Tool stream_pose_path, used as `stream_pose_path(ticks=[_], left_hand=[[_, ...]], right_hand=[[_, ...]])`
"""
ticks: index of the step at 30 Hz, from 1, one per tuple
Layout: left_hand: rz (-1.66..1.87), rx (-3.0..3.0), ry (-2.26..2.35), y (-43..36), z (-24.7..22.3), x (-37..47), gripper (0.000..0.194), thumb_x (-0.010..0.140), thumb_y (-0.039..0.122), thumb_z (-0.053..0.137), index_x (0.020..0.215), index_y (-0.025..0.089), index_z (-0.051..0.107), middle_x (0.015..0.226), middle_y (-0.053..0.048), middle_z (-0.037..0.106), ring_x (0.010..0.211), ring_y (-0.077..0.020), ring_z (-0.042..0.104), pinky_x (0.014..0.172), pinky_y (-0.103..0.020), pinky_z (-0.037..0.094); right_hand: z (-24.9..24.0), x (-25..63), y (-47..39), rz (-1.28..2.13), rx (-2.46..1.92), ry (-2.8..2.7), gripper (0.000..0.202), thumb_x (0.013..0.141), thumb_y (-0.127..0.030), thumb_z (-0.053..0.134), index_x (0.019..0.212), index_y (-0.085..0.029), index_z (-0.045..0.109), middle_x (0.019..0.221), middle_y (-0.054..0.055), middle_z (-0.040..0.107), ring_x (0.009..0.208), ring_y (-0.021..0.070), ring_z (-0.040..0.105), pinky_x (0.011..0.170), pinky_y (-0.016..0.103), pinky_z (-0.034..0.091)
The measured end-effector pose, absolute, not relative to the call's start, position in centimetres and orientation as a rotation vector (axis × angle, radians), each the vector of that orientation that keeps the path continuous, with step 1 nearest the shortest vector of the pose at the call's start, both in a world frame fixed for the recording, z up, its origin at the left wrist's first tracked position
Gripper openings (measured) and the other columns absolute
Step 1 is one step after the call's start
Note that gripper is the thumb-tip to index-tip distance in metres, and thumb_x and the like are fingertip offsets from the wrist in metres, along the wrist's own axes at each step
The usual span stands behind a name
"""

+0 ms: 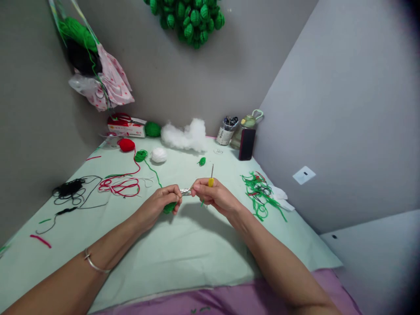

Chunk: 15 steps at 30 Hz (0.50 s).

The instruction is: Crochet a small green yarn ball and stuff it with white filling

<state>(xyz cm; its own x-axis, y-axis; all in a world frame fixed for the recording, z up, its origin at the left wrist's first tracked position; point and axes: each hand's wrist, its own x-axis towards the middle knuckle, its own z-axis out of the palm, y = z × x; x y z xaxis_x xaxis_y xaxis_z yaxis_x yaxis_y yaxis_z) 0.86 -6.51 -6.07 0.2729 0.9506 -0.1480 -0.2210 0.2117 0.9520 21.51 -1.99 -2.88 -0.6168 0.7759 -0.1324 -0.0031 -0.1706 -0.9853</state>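
My left hand (164,201) is closed, with a small green crocheted piece (169,208) showing under its fingers. A strand of green yarn (156,173) runs to it from a small green yarn bundle (141,155). My right hand (213,194) is closed around a crochet hook (211,181) with a yellow grip, its metal shaft pointing up. Thumb and forefinger pinch together at one end of a short shiny silvery strip (186,192), which spans the gap between both hands. What the strip is, I cannot make out. A bit of green shows below the right fingers.
Behind the hands lie a tiny green crocheted piece (202,161), white stuffing (183,134), a white yarn ball (159,155) and a red one (126,145). Black yarn (68,189) spreads left, green scraps (259,192) right. A phone (247,145) leans against a bottle (246,121).
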Motion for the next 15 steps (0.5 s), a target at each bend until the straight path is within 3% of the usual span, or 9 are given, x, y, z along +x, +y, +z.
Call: stream_pose_path(ticks=[5,8,11,13,15], left_hand=[[0.981,0.907,0.863,-6.3,-6.2,0.9,0.013,0.084,0.023,0.07,0.074,0.018,0.066,0.066,0.001,0.06,0.055,-0.0111,0.054,0.05,-0.02,0.043],[0.974,0.822,0.808,-6.3,-6.4,1.0,0.018,0.092,0.033,0.069,0.084,0.017,0.071,0.08,-0.002,0.064,0.059,-0.0093,0.056,0.049,-0.018,0.044],[0.963,0.773,0.744,-6.4,-6.2,1.0,0.022,0.095,0.036,0.068,0.101,0.017,0.076,0.101,-0.008,0.07,0.078,-0.0119,0.065,0.066,-0.02,0.055],[0.948,0.777,0.71,-6.6,-6.1,1.0,0.024,0.093,0.029,0.071,0.112,0.016,0.076,0.112,-0.011,0.072,0.092,-0.0147,0.069,0.08,-0.022,0.057],[0.959,0.795,0.696,-6.8,-6.0,1.1,0.025,0.09,0.02,0.073,0.115,0.016,0.076,0.115,-0.011,0.073,0.094,-0.0143,0.069,0.082,-0.021,0.057]], right_hand=[[-3.5,21.3,-1.4,1.902,-0.905,-1.395,0.038,0.078,-0.053,0.078,0.075,-0.018,0.065,0.047,-0.013,0.023,0.049,0.007,0.01,0.048,0.025,0.01],[-3.9,21.6,-0.7,1.89,-0.905,-1.328,0.038,0.077,-0.053,0.08,0.077,-0.019,0.063,0.047,-0.014,0.02,0.05,0.0076,0.009,0.047,0.024,0.009],[-3.9,22.1,-0.3,1.864,-0.883,-1.276,0.036,0.077,-0.05,0.081,0.079,-0.019,0.062,0.048,-0.014,0.018,0.051,0.0082,0.008,0.046,0.024,0.009],[-3.8,22.4,-0.2,1.848,-0.868,-1.252,0.035,0.077,-0.049,0.081,0.08,-0.019,0.062,0.048,-0.014,0.017,0.052,0.0083,0.007,0.046,0.023,0.008],[-3.6,22.6,-0.2,1.836,-0.855,-1.238,0.035,0.078,-0.048,0.081,0.08,-0.019,0.063,0.048,-0.014,0.018,0.052,0.0082,0.007,0.046,0.023,0.008]])
